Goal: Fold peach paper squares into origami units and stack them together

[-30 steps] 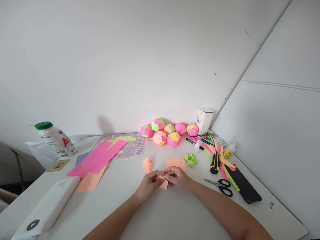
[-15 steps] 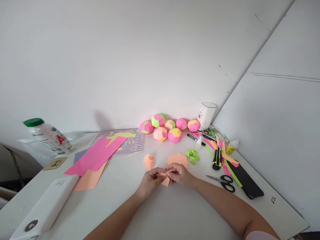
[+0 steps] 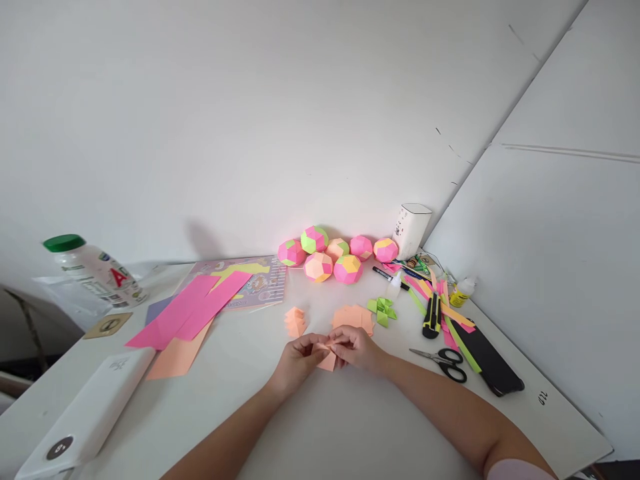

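Between my two hands is a small peach piece of paper (image 3: 327, 361), partly folded, its lower part showing below the fingers. My left hand (image 3: 299, 363) pinches its left side with thumb and forefinger. My right hand (image 3: 359, 351) grips the right side, fingertips close to those of the left. Fingers hide the upper part of the piece. Just beyond the hands lie a spread of peach paper pieces (image 3: 354, 319) and, to its left, a small stack of folded peach pieces (image 3: 295, 322). Folded green paper pieces (image 3: 383, 311) lie to the right.
Several colourful paper balls (image 3: 319, 267) stand along the wall. On the right are scissors (image 3: 445, 362), a cutter knife (image 3: 432, 317), paper strips (image 3: 463, 343), a glue bottle (image 3: 463, 292) and a black case (image 3: 493, 363). Pink sheets (image 3: 190, 313), a white device (image 3: 95, 407) and a bottle (image 3: 95, 270) occupy the left.
Both hands keep hold of the peach paper in nearly the same pose, with only slight finger movement. The whole view has shifted a little.
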{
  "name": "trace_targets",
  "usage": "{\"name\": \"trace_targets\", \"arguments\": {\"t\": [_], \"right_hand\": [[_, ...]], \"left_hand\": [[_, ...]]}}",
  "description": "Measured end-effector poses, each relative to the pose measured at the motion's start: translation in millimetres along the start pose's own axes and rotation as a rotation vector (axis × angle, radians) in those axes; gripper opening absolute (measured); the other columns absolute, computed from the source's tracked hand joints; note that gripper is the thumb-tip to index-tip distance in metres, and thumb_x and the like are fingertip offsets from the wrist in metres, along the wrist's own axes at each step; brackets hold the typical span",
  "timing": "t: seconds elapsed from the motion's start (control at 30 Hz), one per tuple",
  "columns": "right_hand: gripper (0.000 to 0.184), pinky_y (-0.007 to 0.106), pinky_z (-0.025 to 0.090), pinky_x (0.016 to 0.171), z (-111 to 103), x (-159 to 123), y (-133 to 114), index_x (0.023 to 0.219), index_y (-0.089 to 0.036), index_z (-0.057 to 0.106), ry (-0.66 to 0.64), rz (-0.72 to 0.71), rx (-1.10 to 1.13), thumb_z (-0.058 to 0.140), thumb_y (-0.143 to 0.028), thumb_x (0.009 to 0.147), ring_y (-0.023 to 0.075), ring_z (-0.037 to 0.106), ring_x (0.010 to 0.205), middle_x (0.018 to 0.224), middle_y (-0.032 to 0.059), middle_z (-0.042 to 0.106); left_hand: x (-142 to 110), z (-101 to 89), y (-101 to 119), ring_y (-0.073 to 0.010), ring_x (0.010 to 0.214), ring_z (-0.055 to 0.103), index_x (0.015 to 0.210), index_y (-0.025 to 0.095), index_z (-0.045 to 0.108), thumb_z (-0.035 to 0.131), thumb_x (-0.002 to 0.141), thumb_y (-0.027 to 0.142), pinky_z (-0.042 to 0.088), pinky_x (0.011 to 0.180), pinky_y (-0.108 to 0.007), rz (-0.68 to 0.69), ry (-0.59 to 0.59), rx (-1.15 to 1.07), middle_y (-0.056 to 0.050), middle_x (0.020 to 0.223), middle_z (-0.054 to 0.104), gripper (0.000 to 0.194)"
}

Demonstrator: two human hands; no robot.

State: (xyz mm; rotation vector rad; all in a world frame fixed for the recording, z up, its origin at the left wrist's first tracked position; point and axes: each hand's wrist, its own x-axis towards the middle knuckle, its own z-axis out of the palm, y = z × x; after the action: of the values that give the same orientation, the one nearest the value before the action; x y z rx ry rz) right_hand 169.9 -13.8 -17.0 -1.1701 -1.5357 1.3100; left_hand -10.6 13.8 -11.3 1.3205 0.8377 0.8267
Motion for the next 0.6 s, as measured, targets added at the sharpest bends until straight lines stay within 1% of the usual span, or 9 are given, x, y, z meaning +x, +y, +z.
{"name": "trace_targets", "arguments": {"t": [0.13, 0.27, 0.33, 0.43, 0.5, 0.6], "right_hand": [[0.021, 0.026, 0.049, 0.055, 0.0, -0.7, 0.3, 0.1, -0.017, 0.055, 0.006, -0.003, -0.009, 0.056, -0.029, 0.082, 0.0142, 0.063, 0.054, 0.06, -0.0018, 0.061], [0.021, 0.026, 0.049, 0.054, 1.7, -1.8, -0.7, 0.098, -0.018, 0.055, 0.018, -0.011, -0.034, 0.056, -0.032, 0.082, 0.0141, 0.062, 0.055, 0.066, -0.0003, 0.063], [0.02, 0.025, 0.048, 0.053, 3.2, -2.2, -1.5, 0.096, -0.019, 0.055, 0.028, -0.031, -0.045, 0.055, -0.034, 0.082, 0.0135, 0.062, 0.054, 0.069, -0.0001, 0.063], [0.019, 0.024, 0.047, 0.051, 4.8, -2.6, -2.6, 0.092, -0.02, 0.054, 0.049, -0.066, -0.061, 0.054, -0.037, 0.083, 0.0132, 0.061, 0.053, 0.065, -0.0016, 0.061], [0.019, 0.024, 0.046, 0.051, 4.9, -2.7, -2.6, 0.091, -0.02, 0.054, 0.057, -0.082, -0.076, 0.054, -0.037, 0.083, 0.0132, 0.061, 0.053, 0.063, -0.002, 0.06], [0.019, 0.024, 0.046, 0.052, 4.2, -2.5, -0.4, 0.093, -0.019, 0.055, 0.032, -0.111, -0.103, 0.054, -0.035, 0.083, 0.0133, 0.061, 0.054, 0.063, -0.0016, 0.06]], "left_hand": [[-0.4, -0.1, -0.4, -0.0145, 0.056, 0.054, 0.087, 0.016, 0.07, 0.07, 0.064, 0.042, 0.042, 0.053, -0.026, -0.006, 0.014, 0.014, 0.001, 0.054, 0.057, 0.035], [-0.5, -0.1, 0.8, -0.014, 0.054, 0.052, 0.087, 0.016, 0.07, 0.071, 0.064, 0.043, 0.041, 0.052, -0.025, -0.02, 0.013, 0.011, 0.002, 0.053, 0.055, 0.035], [-0.2, -0.1, 0.8, -0.0126, 0.053, 0.051, 0.086, 0.016, 0.069, 0.071, 0.064, 0.041, 0.039, 0.051, -0.024, -0.025, 0.004, -0.035, 0.003, 0.051, 0.052, 0.033], [0.9, -0.1, -0.8, -0.0103, 0.051, 0.048, 0.084, 0.016, 0.068, 0.073, 0.064, 0.035, 0.038, 0.051, -0.022, -0.021, 0.003, -0.125, 0.006, 0.049, 0.048, 0.028], [1.3, -0.1, -2.2, -0.0103, 0.053, 0.049, 0.083, 0.017, 0.067, 0.073, 0.064, 0.033, 0.039, 0.052, -0.022, -0.026, 0.013, -0.158, 0.006, 0.052, 0.051, 0.026], [1.1, 0.0, -2.7, -0.0124, 0.058, 0.055, 0.083, 0.017, 0.067, 0.073, 0.065, 0.032, 0.043, 0.057, -0.024, -0.039, 0.013, -0.195, 0.003, 0.059, 0.059, 0.025]]}}
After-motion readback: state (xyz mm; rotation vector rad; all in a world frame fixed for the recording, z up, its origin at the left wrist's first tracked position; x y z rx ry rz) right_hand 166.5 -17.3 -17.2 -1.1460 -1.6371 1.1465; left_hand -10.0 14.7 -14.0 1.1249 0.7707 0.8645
